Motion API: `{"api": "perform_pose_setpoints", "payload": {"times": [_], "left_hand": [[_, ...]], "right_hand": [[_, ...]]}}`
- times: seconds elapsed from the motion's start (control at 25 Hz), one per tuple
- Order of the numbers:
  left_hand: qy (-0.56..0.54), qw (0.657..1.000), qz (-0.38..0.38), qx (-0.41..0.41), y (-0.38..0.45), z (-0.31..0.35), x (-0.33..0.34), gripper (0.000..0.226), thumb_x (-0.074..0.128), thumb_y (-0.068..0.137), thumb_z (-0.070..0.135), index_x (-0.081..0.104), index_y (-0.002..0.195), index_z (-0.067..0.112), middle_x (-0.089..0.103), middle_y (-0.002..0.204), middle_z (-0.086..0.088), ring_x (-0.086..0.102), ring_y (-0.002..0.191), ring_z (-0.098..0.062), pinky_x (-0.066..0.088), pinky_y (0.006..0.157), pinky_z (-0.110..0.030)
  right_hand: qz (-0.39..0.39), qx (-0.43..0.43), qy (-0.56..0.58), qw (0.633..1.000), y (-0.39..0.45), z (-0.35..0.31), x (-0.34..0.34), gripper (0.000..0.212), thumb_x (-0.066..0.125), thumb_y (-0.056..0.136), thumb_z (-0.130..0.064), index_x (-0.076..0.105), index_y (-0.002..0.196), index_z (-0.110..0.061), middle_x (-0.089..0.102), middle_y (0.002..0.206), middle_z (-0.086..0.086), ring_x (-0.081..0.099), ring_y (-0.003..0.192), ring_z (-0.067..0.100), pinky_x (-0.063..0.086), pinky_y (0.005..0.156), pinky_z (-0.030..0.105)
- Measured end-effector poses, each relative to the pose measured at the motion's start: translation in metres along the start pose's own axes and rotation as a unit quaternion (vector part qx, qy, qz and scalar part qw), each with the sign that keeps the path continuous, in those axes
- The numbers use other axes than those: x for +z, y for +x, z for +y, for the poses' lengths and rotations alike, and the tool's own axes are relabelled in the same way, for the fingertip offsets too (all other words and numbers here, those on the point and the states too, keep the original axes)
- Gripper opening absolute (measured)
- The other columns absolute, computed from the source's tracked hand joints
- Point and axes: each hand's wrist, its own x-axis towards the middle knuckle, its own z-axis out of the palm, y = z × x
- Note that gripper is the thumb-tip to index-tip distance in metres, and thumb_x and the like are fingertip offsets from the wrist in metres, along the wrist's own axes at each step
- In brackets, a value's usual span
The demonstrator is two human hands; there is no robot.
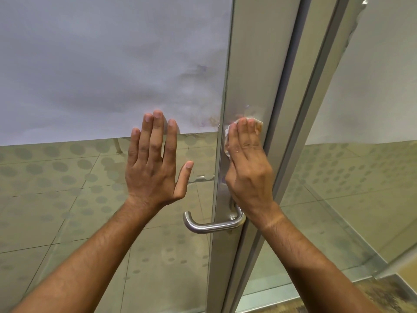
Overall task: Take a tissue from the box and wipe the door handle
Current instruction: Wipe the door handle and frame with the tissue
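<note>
A curved steel door handle juts out to the left from the metal door frame. My right hand lies flat on that frame above the handle and presses a white tissue against it; the tissue shows at my fingertips and along the left side of the hand. The fingers lie together over the tissue. My left hand rests flat on the glass door panel, fingers spread, holding nothing. No tissue box is in view.
The upper part of the glass carries a frosted film with smudges near the frame. A second glass pane stands to the right. A tiled floor shows through the lower glass.
</note>
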Motion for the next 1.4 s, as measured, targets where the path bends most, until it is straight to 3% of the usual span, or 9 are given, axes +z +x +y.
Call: {"api": "perform_pose_setpoints", "payload": {"times": [0.2,0.36,0.6,0.84,1.04,1.2,1.4], "left_hand": [[0.009,1.0,-0.005,-0.002,0.0,0.0,0.001,0.088,0.047,0.093,0.048,0.011,0.158,0.002,0.012,0.159,-0.025,-0.006,0.155,-0.029,0.002,0.126,-0.046],[0.017,1.0,-0.008,0.002,0.001,0.0,0.001,0.087,0.045,0.093,0.049,0.011,0.158,0.001,0.011,0.159,-0.026,-0.007,0.155,-0.029,0.0,0.126,-0.046],[0.024,1.0,-0.007,0.002,0.0,0.0,0.003,0.087,0.044,0.093,0.05,0.011,0.158,0.001,0.007,0.162,-0.023,-0.008,0.154,-0.029,-0.001,0.126,-0.045],[0.025,1.0,-0.005,0.0,0.0,0.0,0.004,0.087,0.044,0.093,0.05,0.012,0.158,0.001,0.01,0.159,-0.025,-0.006,0.155,-0.03,0.002,0.126,-0.046],[0.024,1.0,-0.002,0.001,-0.001,-0.001,0.005,0.088,0.044,0.093,0.05,0.011,0.158,0.002,0.009,0.161,-0.024,-0.005,0.155,-0.03,0.002,0.126,-0.047],[0.025,1.0,0.0,0.0,0.0,0.0,0.005,0.087,0.042,0.094,0.05,0.009,0.158,0.002,0.009,0.16,-0.024,-0.005,0.155,-0.03,0.002,0.126,-0.046],[0.025,1.0,0.001,0.003,-0.002,-0.001,0.006,0.087,0.042,0.093,0.05,0.01,0.158,0.003,0.01,0.16,-0.025,-0.004,0.155,-0.031,0.002,0.126,-0.047]], "right_hand": [[-0.129,0.012,-0.01,0.992,-0.033,-0.007,0.001,0.071,0.047,0.099,-0.032,0.012,0.148,0.007,0.004,0.158,0.026,0.001,0.15,0.035,0.008,0.123,0.046],[-0.127,0.008,-0.022,0.992,-0.022,-0.003,0.008,0.083,0.039,0.099,-0.049,0.002,0.15,0.005,-0.007,0.159,0.023,-0.004,0.15,0.037,0.001,0.123,0.048],[-0.159,-0.02,-0.02,0.987,-0.043,0.006,0.006,0.082,0.038,0.099,-0.049,-0.001,0.15,0.001,-0.012,0.16,0.018,-0.004,0.15,0.034,0.0,0.123,0.044],[-0.085,0.021,0.024,0.996,-0.014,-0.002,0.02,0.077,0.041,0.1,-0.04,0.001,0.151,0.002,-0.006,0.16,0.019,-0.001,0.15,0.037,0.005,0.122,0.052],[-0.149,-0.013,-0.009,0.989,-0.042,0.006,0.005,0.076,0.044,0.099,-0.038,0.005,0.149,0.003,0.0,0.159,0.022,-0.001,0.15,0.033,0.002,0.123,0.044],[-0.083,0.043,0.023,0.995,-0.006,-0.001,0.016,0.08,0.039,0.099,-0.045,0.002,0.15,0.006,-0.005,0.159,0.02,-0.003,0.15,0.038,0.001,0.122,0.051],[-0.174,-0.075,-0.02,0.982,-0.036,0.016,0.001,0.079,0.04,0.098,-0.048,0.008,0.148,0.003,0.001,0.158,0.024,0.0,0.149,0.033,0.005,0.122,0.047]]}}
